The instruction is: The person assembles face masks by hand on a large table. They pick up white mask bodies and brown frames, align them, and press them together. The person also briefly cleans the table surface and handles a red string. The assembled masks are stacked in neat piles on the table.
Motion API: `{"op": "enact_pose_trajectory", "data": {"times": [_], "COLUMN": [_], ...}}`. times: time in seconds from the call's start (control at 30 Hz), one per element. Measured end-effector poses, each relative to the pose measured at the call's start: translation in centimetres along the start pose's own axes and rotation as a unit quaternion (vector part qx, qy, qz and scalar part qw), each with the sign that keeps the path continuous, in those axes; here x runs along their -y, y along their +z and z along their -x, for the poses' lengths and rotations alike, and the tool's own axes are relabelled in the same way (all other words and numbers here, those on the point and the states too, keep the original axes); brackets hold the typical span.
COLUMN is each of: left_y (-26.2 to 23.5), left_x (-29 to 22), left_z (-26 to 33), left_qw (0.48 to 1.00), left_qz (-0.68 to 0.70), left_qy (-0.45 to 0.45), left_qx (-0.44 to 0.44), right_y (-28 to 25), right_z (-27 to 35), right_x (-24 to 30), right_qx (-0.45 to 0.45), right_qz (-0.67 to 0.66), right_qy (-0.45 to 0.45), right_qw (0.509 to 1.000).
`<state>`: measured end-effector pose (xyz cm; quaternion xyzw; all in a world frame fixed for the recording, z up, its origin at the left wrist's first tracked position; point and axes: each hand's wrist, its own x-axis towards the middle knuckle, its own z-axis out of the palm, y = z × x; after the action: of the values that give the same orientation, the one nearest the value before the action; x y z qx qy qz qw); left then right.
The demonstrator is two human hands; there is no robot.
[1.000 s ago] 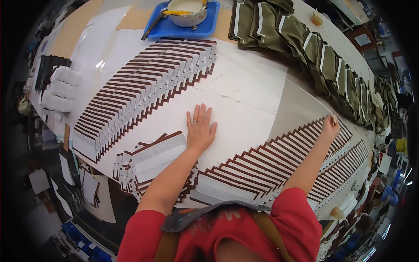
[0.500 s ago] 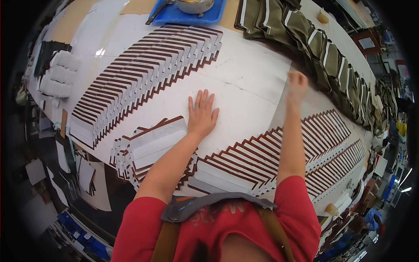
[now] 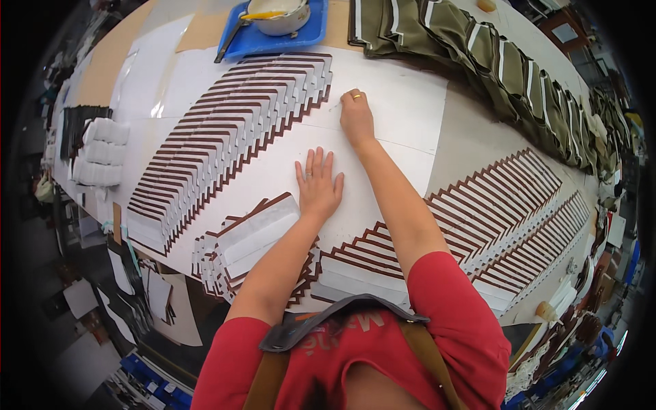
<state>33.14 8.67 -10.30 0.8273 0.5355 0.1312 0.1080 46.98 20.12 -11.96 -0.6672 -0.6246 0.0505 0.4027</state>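
Note:
My left hand [image 3: 320, 188] lies flat on the white tabletop [image 3: 383, 174], its fingers spread. Farther off, my right hand [image 3: 357, 117] touches down near the table's middle with fingers curled together; whatever it may pinch is hidden. Left of it fans a long row of overlapping white panels with dark brown edges [image 3: 219, 123]. Beside my left forearm is a loose pile of similar panels [image 3: 256, 236]. Under and beyond my right forearm run two more fanned rows, a wider row [image 3: 499, 198] and a narrower row [image 3: 533, 249].
At the far side, a blue tray [image 3: 239, 49] carries a white bowl [image 3: 281, 24] with a yellow-handled tool [image 3: 265, 15] across it. Folded olive fabric pieces with white strips [image 3: 471, 61] line the far right. White bundles [image 3: 102, 152] stand at the left edge.
My right hand has swung left from the grey area near the olive fabric to the middle of the white tabletop. My left hand stays flat. The view has shifted slightly.

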Motion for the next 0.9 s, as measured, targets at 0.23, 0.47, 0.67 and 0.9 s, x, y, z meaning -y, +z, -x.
{"op": "enact_pose_trajectory", "data": {"times": [0.23,0.47,0.67,0.9], "left_y": [0.0,-0.2,-0.2,0.0], "left_x": [-0.1,-0.1,-0.2,-0.1], "left_z": [-0.2,-0.2,0.0,-0.1], "left_qw": [1.000,1.000,1.000,1.000], "left_qz": [0.009,0.006,0.005,-0.014], "left_qy": [0.004,0.019,0.018,0.014], "left_qx": [0.001,0.004,0.013,0.009], "right_y": [0.7,-2.1,-7.6,-6.0], "right_z": [2.6,-3.0,-7.1,-3.6], "right_x": [2.6,-3.7,-12.1,-10.8], "right_qx": [0.058,0.117,0.034,-0.007], "right_qz": [-0.041,0.061,0.147,0.086], "right_qy": [-0.070,-0.159,-0.030,-0.022], "right_qw": [0.995,0.978,0.988,0.996]}}
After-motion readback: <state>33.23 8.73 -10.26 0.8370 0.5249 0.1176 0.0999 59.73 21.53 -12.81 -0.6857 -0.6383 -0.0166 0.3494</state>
